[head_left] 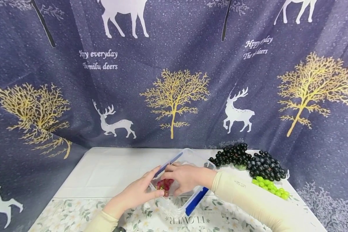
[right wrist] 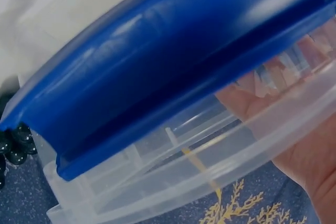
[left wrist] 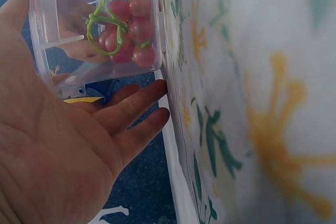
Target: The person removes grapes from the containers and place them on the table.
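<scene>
In the head view, a clear plastic box (head_left: 174,206) with blue side latches sits tilted on the table. A small bunch of red grapes (head_left: 164,184) with a green stem lies low inside it, by its near-left wall. My right hand (head_left: 184,177) reaches into the box, its fingers arched over these grapes (left wrist: 139,30). My left hand (head_left: 134,193) is at the box's left side, thumb over the rim. In the left wrist view, that hand's fingers (left wrist: 139,129) stretch out straight below the box wall. In the right wrist view, a blue latch (right wrist: 157,66) covers part of the right hand.
At the back right lie black grapes (head_left: 232,154), more dark grapes (head_left: 266,166) and a bunch of green grapes (head_left: 271,187). A floral cloth (head_left: 75,212) covers the front of the white table (head_left: 116,174). Behind hangs a dark blue curtain (head_left: 174,48) with deer and trees.
</scene>
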`<action>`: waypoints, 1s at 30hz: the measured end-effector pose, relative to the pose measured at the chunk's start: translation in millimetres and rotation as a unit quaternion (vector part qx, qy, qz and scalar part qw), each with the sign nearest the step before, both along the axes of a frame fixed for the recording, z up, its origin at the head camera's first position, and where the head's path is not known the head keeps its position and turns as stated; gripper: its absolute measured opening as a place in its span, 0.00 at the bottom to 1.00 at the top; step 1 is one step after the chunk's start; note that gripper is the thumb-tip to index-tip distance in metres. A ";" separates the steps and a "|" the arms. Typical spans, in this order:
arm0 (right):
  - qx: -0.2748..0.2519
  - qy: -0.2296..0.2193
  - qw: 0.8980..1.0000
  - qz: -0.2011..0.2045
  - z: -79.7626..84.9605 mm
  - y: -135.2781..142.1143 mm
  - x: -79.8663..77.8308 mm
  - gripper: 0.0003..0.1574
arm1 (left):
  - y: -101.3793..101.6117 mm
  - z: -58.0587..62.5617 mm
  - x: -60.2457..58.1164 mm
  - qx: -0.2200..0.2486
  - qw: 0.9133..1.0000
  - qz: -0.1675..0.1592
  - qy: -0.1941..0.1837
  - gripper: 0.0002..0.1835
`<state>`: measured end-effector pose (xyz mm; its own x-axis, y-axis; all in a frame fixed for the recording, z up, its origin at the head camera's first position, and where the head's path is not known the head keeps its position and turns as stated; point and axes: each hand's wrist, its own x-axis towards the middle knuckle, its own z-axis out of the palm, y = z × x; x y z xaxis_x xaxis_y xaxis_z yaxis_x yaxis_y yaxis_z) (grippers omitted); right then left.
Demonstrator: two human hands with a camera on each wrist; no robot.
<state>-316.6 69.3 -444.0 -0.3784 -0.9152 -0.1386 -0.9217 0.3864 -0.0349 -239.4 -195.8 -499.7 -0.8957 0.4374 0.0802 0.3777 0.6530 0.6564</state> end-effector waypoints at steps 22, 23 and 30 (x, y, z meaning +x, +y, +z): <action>0.040 0.018 0.998 -0.036 -21.1 -17.9 0.0 0.46 | 0.4 -1.8 -1.6 -0.001 1.000 0.001 0.001 0.51; 0.039 0.018 0.998 -0.036 -21.7 -18.2 -0.2 0.44 | 0.3 -1.9 -1.7 -0.002 1.000 0.001 0.002 0.51; 0.033 0.023 0.999 -0.028 -23.2 -20.5 -0.7 0.32 | -0.8 -3.1 -1.7 0.001 1.000 -0.002 -0.005 0.50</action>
